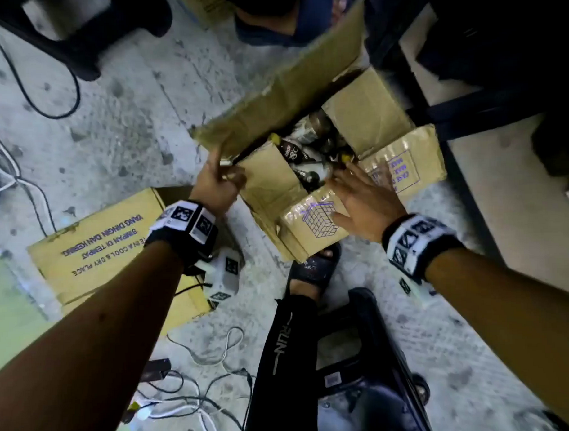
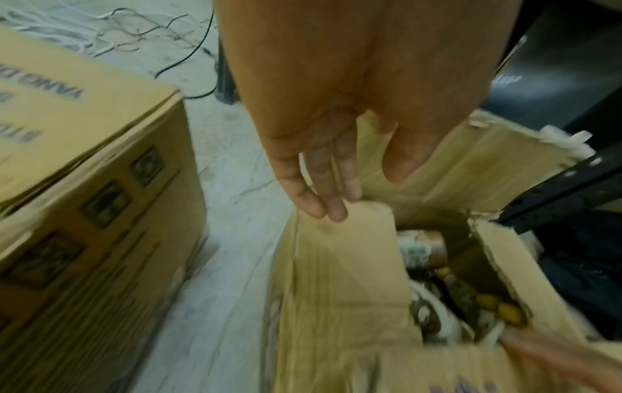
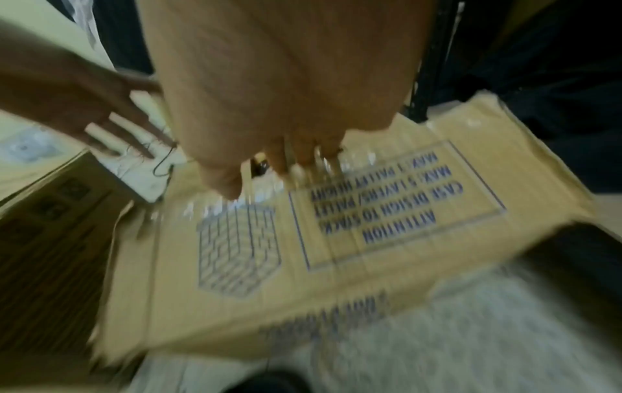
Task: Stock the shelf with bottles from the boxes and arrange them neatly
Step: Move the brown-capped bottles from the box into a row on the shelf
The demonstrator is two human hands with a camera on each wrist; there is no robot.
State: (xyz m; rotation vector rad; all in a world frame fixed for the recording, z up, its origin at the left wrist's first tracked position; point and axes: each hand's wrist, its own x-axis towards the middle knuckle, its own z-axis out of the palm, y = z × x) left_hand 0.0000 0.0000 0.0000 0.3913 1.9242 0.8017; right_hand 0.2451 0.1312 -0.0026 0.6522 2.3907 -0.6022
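An open cardboard box (image 1: pixel 312 227) stands on the concrete floor, its flaps spread outward. Inside lie several dark bottles (image 1: pixel 303 143) with yellow caps, jumbled on their sides; the left wrist view also shows these bottles (image 2: pixel 461 295). My left hand (image 1: pixel 217 182) is at the box's left corner, straight fingers (image 2: pixel 323 196) touching the short flap's edge and the thumb against the long far flap (image 2: pixel 471 164). My right hand (image 1: pixel 363 196) lies spread on the taped near flap (image 3: pixel 387 212), fingertips (image 3: pixel 303 159) at its inner edge. Neither hand holds a bottle.
A closed printed carton (image 1: pixel 94 247) stands just left of the open box. Cables (image 1: pixel 199 389) trail over the floor near me. A dark shelf frame (image 1: pixel 466 112) rises at the right. My sandalled foot (image 1: pixel 314 269) touches the box's near side. A black stool (image 1: pixel 86 35) stands far left.
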